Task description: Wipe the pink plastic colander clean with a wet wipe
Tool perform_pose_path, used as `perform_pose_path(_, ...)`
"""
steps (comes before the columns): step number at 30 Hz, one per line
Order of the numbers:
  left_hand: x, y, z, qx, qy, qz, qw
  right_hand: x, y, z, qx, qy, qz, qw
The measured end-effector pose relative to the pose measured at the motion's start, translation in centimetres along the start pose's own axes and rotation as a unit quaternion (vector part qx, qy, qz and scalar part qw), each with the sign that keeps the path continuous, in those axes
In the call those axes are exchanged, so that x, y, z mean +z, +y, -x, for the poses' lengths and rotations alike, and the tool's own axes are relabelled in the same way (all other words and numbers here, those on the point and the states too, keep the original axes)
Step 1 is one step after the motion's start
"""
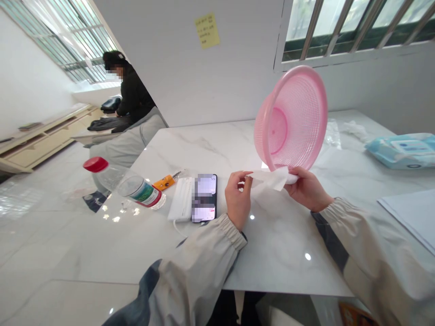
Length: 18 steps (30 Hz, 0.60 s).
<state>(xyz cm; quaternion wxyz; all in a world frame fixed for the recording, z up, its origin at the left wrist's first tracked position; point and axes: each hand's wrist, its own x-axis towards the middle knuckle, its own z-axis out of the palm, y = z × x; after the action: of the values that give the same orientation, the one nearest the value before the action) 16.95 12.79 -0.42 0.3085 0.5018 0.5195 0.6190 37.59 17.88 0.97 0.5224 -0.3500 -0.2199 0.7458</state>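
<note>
A pink perforated plastic basket (291, 120) is tilted on its side above the table, its opening turned toward me and to the right. At its lower rim, my right hand (307, 188) is closed on a white wipe (273, 179) and appears to grip the rim along with it; the fingertips are partly covered. My left hand (239, 194) pinches the other end of this wipe between thumb and forefinger. The wipe stretches between both hands, just in front of the basket. A phone (205, 199) with a lit screen lies left of my left hand.
Left on the marble-patterned table (272, 262) are a red-capped bottle (139, 190), an orange item (165, 182) and a white cabled device (181, 199). Right are a blue wipes pack (403, 151), crumpled tissue (355, 130) and white sheets (413, 215). Another person (131, 93) sits far left.
</note>
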Motion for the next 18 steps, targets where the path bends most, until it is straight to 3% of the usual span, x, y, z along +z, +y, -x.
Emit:
perform_pose_path(4, 0.2, 0.0, 0.0, 0.016, 0.042, 0.003, 0.999, -0.3, -0.1, -0.2, -0.005, 0.007, -0.025, 1.0)
perform_pose_path(6, 0.3, 0.3, 0.2, 0.057, 0.078, 0.01, 0.995, -0.5, -0.1, -0.3, -0.017, 0.014, -0.035, 0.999)
perform_pose_path(8, 0.2, 0.7, 0.6, 0.099, 0.07, 0.016, 0.992, -0.7, -0.1, -0.5, -0.034, 0.021, -0.043, 0.998)
perform_pose_path(10, 0.2, 1.1, 1.0, 0.116, -0.001, 0.012, 0.993, -0.7, -0.1, -0.5, -0.045, 0.021, -0.039, 0.998)
perform_pose_path(12, 0.1, 1.5, 1.4, 0.09, -0.11, 0.008, 0.99, -0.7, 0.0, -0.5, -0.049, 0.018, -0.027, 0.998)
perform_pose_path(15, 0.5, 1.4, 1.5, -0.028, -0.234, 0.052, 0.971, -0.6, 0.0, -0.3, -0.047, 0.014, -0.004, 0.999)
perform_pose_path(18, 0.9, 0.8, 1.0, -0.16, -0.255, 0.155, 0.941, -0.5, 0.0, -0.1, -0.033, -0.003, 0.022, 0.999)
